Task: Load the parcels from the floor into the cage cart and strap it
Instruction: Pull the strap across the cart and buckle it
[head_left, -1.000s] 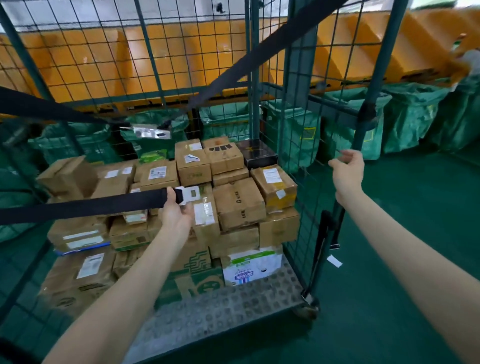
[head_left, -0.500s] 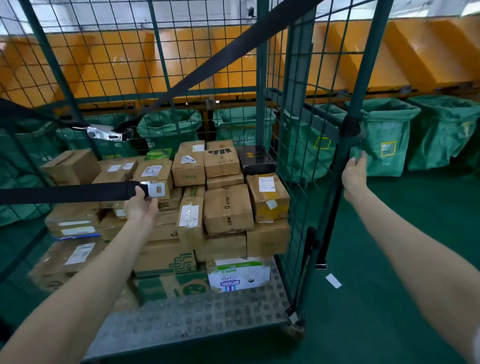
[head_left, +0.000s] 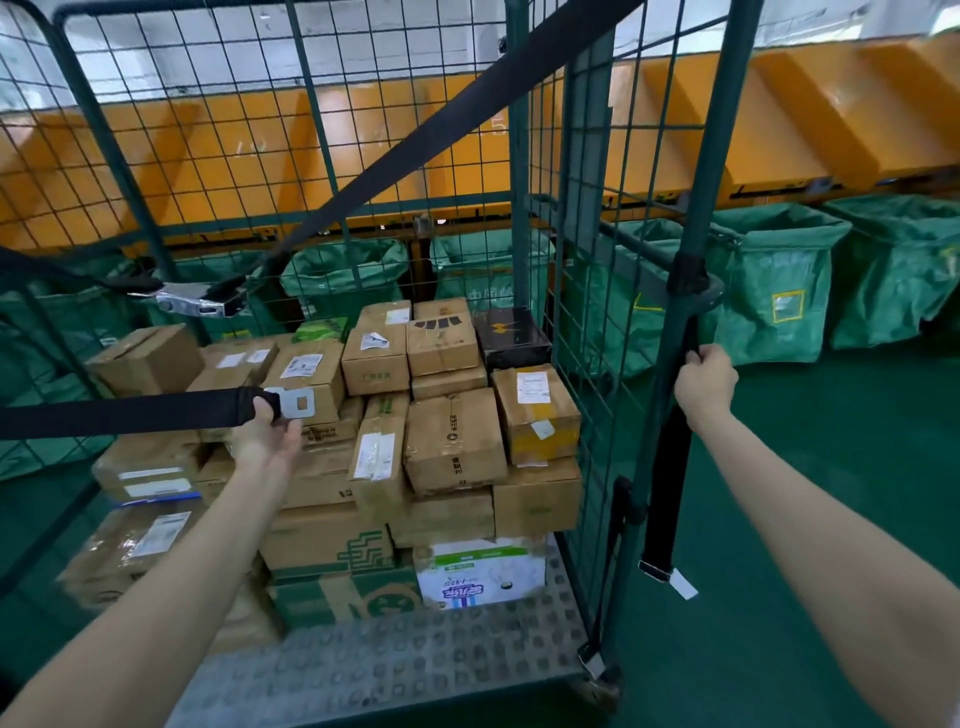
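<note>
Green sacks (head_left: 774, 291) in a row under orange chutes (head_left: 810, 119), all on green floor (head_left: 810, 467).

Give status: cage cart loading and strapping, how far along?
Loading looks done: cardboard parcels stacked inside the green wire cage cart. In hand: left hand grips the black strap's metal tongue; right hand holds the hanging black strap at the post. Left: joining them.

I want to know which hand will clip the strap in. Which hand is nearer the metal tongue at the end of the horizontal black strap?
Left. The left hand grips the strap right at the metal tongue. The right hand is far to its right, gripping the hanging strap at the cart's corner post.
</note>
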